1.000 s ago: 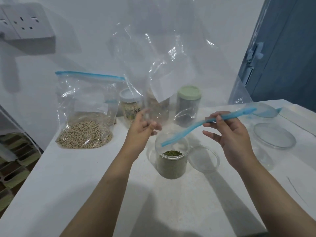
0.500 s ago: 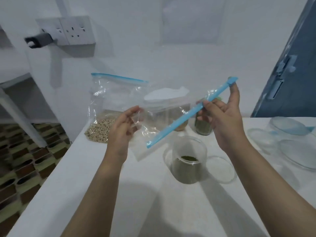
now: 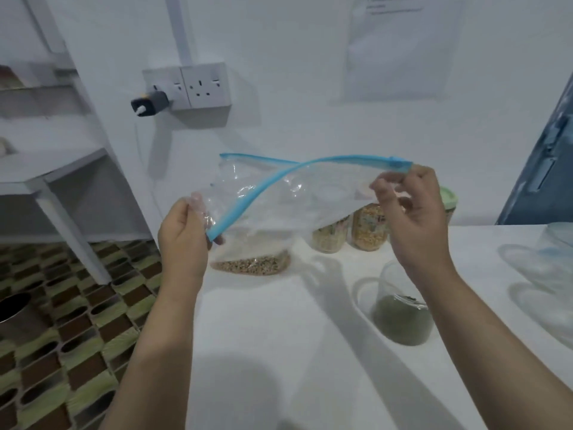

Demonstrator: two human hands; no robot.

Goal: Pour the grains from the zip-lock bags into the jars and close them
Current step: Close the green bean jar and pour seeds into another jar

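I hold an empty clear zip-lock bag [image 3: 279, 206] with a blue seal strip stretched in the air between both hands. My left hand [image 3: 183, 240] grips its left end. My right hand [image 3: 412, 221] pinches the right end of the strip. Below my right forearm, an open clear jar [image 3: 400, 318] holds green grains on the white table [image 3: 263, 352]. Behind the empty bag a second zip-lock bag [image 3: 254, 262] with brown grains stands against the wall.
Two filled jars [image 3: 350, 237] and a green-lidded jar [image 3: 448, 203] stand at the wall. Clear lids and empty bags [image 3: 545, 268] lie at the right. A white shelf frame [image 3: 62, 181] and tiled floor lie past the table's left edge. A socket with a plug is on the wall.
The view has swung left and closer. My hands have spread apart and raised the empty bag, its blue strip now stretched nearly level; the right hand pinches its end.
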